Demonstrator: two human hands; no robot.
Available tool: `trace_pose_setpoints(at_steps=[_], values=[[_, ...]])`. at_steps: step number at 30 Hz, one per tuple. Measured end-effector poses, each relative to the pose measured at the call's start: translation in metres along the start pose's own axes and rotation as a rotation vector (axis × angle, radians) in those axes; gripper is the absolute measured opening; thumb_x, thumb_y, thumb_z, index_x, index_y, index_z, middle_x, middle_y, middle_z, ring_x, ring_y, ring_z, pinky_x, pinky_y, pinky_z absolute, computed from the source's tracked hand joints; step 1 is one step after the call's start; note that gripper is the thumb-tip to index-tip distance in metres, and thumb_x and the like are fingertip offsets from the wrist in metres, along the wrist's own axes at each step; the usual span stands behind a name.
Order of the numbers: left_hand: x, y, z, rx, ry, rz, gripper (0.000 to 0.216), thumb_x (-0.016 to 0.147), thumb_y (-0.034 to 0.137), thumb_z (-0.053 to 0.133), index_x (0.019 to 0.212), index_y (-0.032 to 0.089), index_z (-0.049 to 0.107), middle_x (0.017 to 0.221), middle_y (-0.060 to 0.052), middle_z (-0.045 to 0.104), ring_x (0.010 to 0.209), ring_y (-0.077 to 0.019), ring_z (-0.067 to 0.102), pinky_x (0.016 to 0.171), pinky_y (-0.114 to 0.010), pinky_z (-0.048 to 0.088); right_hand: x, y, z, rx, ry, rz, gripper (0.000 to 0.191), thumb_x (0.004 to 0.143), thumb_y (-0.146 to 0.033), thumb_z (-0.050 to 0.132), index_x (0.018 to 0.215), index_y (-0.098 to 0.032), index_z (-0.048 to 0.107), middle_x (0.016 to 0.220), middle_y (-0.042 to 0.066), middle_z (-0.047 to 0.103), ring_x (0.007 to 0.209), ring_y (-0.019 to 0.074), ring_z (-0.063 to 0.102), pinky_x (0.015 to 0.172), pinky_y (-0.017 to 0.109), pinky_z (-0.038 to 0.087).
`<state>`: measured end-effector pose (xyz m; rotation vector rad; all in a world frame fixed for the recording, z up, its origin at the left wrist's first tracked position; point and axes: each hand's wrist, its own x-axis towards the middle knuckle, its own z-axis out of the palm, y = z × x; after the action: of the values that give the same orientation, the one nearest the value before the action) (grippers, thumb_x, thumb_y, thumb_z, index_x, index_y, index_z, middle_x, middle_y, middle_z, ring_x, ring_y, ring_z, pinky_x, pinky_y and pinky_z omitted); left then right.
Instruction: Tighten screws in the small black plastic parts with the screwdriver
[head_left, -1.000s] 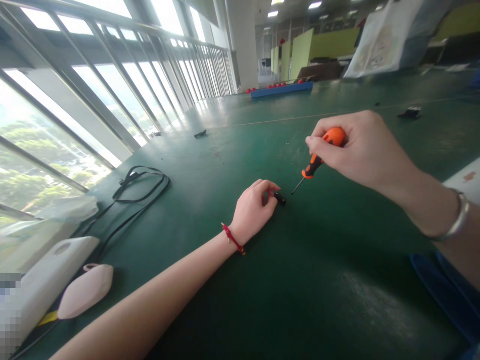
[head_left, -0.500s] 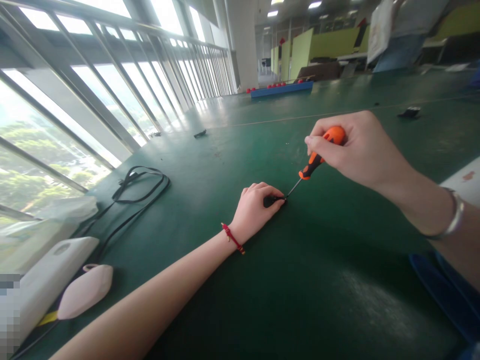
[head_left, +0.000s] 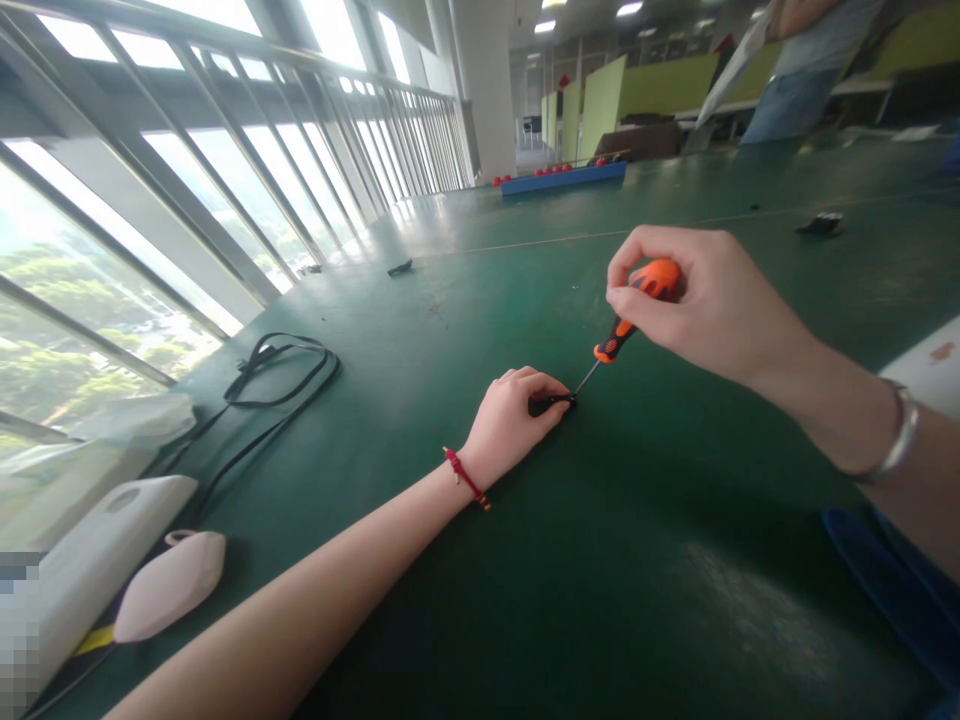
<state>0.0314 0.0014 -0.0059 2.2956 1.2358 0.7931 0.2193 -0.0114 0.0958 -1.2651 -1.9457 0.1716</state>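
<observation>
On the green tabletop (head_left: 420, 420), my left hand (head_left: 510, 420) rests with thumb and fingers pinching a small black part (head_left: 546, 403). Its exact kind cannot be made out, since the fingers cover much of it. My right hand (head_left: 697, 295) is closed around the handle of an orange and black screwdriver (head_left: 611, 340). The screwdriver slants down to the left, and its metal tip meets the right end of the black part, close to my left fingertips.
A looped black cable (head_left: 300, 390) lies left, beyond a pale pink pouch-like object (head_left: 172, 588) and a white power-strip-like block (head_left: 112, 545). Farther off are small black pieces (head_left: 400, 268) and a blue rack (head_left: 562, 180) with red knobs. A person (head_left: 802, 80) stands behind the table.
My right hand and the screwdriver handle have shifted slightly down and left, and the grip has turned a little. My left hand stays nearly still. The person behind has moved.
</observation>
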Motion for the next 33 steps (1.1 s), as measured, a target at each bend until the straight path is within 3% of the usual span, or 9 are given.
trace_pose_setpoints(at_steps=[5, 8, 11, 14, 18, 20, 22, 27, 33], values=[[0.0, 0.0007, 0.0006, -0.013, 0.006, -0.006, 0.015, 0.08, 0.021, 0.061, 0.092, 0.019, 0.07, 0.089, -0.003, 0.067, 0.084, -0.0173, 0.059, 0.08, -0.031, 0.049, -0.0004, -0.0005, -0.0008, -0.003, -0.033, -0.004, 0.008, 0.078, -0.027, 0.056, 0.073, -0.022, 0.053, 0.063, -0.001, 0.053, 0.055, 0.0121, 0.045, 0.052, 0.029, 0.032], [0.0007, 0.0011, -0.0002, -0.024, 0.001, -0.025, 0.014, 0.079, 0.02, 0.061, 0.09, 0.019, 0.07, 0.087, -0.002, 0.067, 0.082, -0.0169, 0.06, 0.078, -0.03, 0.049, -0.0009, -0.0019, -0.0023, -0.105, 0.0, -0.032, 0.034, 0.086, -0.042, 0.048, 0.06, -0.02, 0.053, 0.053, -0.001, 0.046, 0.051, 0.0112, 0.04, 0.051, 0.029, 0.028], [0.0015, 0.0003, -0.0014, -0.038, -0.009, -0.025, 0.013, 0.079, 0.02, 0.061, 0.089, 0.019, 0.07, 0.087, -0.002, 0.068, 0.082, -0.0165, 0.06, 0.077, -0.029, 0.049, -0.0017, -0.0034, -0.0033, -0.057, 0.0, -0.018, 0.008, 0.081, -0.029, 0.055, 0.078, -0.022, 0.057, 0.053, -0.004, 0.047, 0.048, 0.0102, 0.038, 0.05, 0.028, 0.028], [0.002, -0.0008, -0.0021, -0.055, -0.016, -0.023, 0.014, 0.08, 0.02, 0.061, 0.089, 0.019, 0.07, 0.089, -0.003, 0.068, 0.082, -0.0163, 0.061, 0.077, -0.029, 0.05, -0.0022, -0.0046, -0.0033, -0.067, -0.029, 0.005, 0.011, 0.077, -0.026, 0.057, 0.087, -0.024, 0.054, 0.058, -0.004, 0.052, 0.051, 0.0122, 0.043, 0.052, 0.028, 0.031], [0.0024, -0.0021, -0.0023, -0.087, -0.02, -0.035, 0.013, 0.079, 0.02, 0.062, 0.089, 0.019, 0.071, 0.089, -0.003, 0.069, 0.082, -0.016, 0.061, 0.077, -0.029, 0.05, -0.0025, -0.0062, -0.0024, -0.185, -0.023, -0.003, 0.024, 0.083, -0.042, 0.052, 0.069, -0.023, 0.056, 0.056, 0.0, 0.052, 0.052, 0.0135, 0.041, 0.051, 0.03, 0.029], [0.0025, -0.0028, -0.0024, -0.104, -0.027, -0.037, 0.013, 0.079, 0.02, 0.062, 0.089, 0.019, 0.071, 0.09, -0.003, 0.069, 0.083, -0.0159, 0.062, 0.078, -0.028, 0.05, -0.0027, -0.0069, -0.0021, -0.15, -0.02, -0.008, 0.008, 0.078, -0.032, 0.056, 0.079, -0.023, 0.057, 0.057, -0.002, 0.051, 0.051, 0.0128, 0.041, 0.051, 0.029, 0.03], [0.0025, -0.0033, -0.0025, -0.115, -0.036, -0.036, 0.014, 0.08, 0.02, 0.062, 0.09, 0.019, 0.071, 0.091, -0.003, 0.07, 0.083, -0.0159, 0.062, 0.079, -0.028, 0.051, -0.0028, -0.007, -0.002, -0.102, -0.034, -0.016, 0.018, 0.072, -0.024, 0.06, 0.09, -0.024, 0.055, 0.06, -0.003, 0.054, 0.052, 0.0126, 0.044, 0.051, 0.028, 0.031], [0.0019, -0.0038, -0.0026, -0.137, -0.033, -0.041, 0.013, 0.08, 0.021, 0.062, 0.089, 0.018, 0.07, 0.09, -0.003, 0.07, 0.083, -0.0158, 0.062, 0.079, -0.028, 0.051, -0.0032, -0.0064, -0.0027, -0.143, -0.045, -0.009, 0.025, 0.083, -0.043, 0.052, 0.07, -0.022, 0.057, 0.059, 0.0, 0.053, 0.051, 0.0127, 0.043, 0.05, 0.029, 0.029], [0.002, -0.0041, -0.0022, -0.143, -0.037, -0.036, 0.013, 0.08, 0.02, 0.062, 0.089, 0.018, 0.07, 0.09, -0.003, 0.07, 0.083, -0.0158, 0.062, 0.079, -0.029, 0.051, -0.0032, -0.0083, -0.0028, -0.099, -0.055, -0.009, 0.013, 0.076, -0.031, 0.059, 0.085, -0.024, 0.056, 0.061, -0.003, 0.055, 0.053, 0.0129, 0.045, 0.051, 0.028, 0.031]])
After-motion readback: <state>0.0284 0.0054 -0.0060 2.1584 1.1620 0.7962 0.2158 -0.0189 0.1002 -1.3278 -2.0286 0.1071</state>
